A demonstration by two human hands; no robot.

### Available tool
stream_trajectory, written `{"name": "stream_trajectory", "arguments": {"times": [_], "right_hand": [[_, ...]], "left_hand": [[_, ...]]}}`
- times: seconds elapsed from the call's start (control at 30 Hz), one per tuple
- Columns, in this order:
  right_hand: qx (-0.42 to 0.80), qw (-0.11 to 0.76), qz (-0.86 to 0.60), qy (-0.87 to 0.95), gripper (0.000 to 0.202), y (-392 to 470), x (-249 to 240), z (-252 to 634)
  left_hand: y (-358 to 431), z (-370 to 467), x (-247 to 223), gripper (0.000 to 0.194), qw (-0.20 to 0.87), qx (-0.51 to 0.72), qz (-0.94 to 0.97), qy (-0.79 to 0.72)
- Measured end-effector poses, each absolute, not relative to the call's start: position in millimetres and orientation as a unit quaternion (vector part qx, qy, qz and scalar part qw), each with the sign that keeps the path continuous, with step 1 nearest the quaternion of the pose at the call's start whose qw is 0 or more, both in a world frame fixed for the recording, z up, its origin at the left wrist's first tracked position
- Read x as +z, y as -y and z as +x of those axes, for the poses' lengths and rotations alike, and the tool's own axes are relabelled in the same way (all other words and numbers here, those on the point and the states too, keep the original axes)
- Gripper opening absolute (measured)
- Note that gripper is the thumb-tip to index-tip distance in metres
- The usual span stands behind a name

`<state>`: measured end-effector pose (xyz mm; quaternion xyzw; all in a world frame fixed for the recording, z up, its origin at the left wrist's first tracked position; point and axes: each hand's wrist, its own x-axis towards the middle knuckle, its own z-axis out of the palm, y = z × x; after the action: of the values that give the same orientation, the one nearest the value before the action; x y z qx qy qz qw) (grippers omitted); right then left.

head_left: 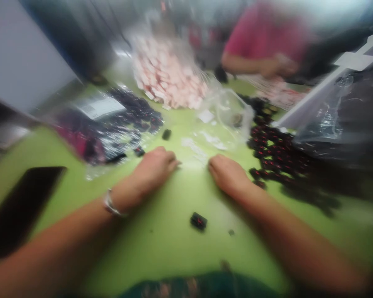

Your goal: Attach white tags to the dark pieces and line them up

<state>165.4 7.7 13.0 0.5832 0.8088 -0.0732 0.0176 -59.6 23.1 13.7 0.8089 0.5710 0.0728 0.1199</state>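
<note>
My left hand [157, 165], with a silver bracelet at the wrist, rests near the middle of the table. Its fingers are curled together, and blur hides whatever the tips may pinch. Opposite, my right hand [228, 171] is also closed; its fingertips press together, and anything in them is too small to make out. Just beyond the hands lie small white pieces [194, 148], scattered and blurred. Closer to my body sits a small black block with red marks [199, 221]. Another dark block [166, 134] lies beyond my left hand.
Many black pieces with red marks [276, 153] are heaped at right beside a dark plastic bag [338, 111]. Clear bags of dark parts [133, 111] lie at left, near a flat black slab [25, 207]. A pile of pale pink parts [168, 74] and a person in pink [264, 37] are behind.
</note>
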Motion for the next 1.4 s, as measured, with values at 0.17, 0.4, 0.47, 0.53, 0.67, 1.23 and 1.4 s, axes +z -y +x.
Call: {"name": "stream_trajectory", "arguments": {"times": [0.17,0.4,0.47,0.53,0.67,1.23,1.4], "right_hand": [[-0.15,-0.072,0.552,-0.817,0.018,-18.5,14.3,184.7],[-0.153,-0.074,0.539,-0.825,0.012,-15.0,15.2,182.1],[-0.13,-0.036,0.545,-0.827,0.013,-10.8,15.4,176.4],[-0.104,-0.001,0.555,-0.825,0.016,-7.3,16.0,171.9],[-0.069,0.029,0.561,-0.824,0.022,-4.9,16.6,169.4],[-0.397,-0.297,0.507,-0.705,0.007,2.3,20.0,164.1],[-0.516,-0.32,0.514,-0.605,0.012,6.0,21.5,162.0]], "left_hand": [[-25.7,-64.7,33.0,0.057,0.112,0.01,0.78,-0.616],[-29.4,-80.7,30.1,0.033,0.237,0.057,0.905,-0.347],[-28.4,-81.4,29.1,0.032,0.263,0.056,0.909,-0.319],[-27.4,-80.4,29.8,0.024,0.271,0.049,0.905,-0.325],[-26.8,-75.5,32.0,0.024,0.243,0.037,0.889,-0.385],[-0.2,-54.6,14.5,0.016,0.255,0.088,0.868,-0.418],[-0.7,-35.4,0.0,0.016,0.443,0.229,0.75,-0.435]]}}
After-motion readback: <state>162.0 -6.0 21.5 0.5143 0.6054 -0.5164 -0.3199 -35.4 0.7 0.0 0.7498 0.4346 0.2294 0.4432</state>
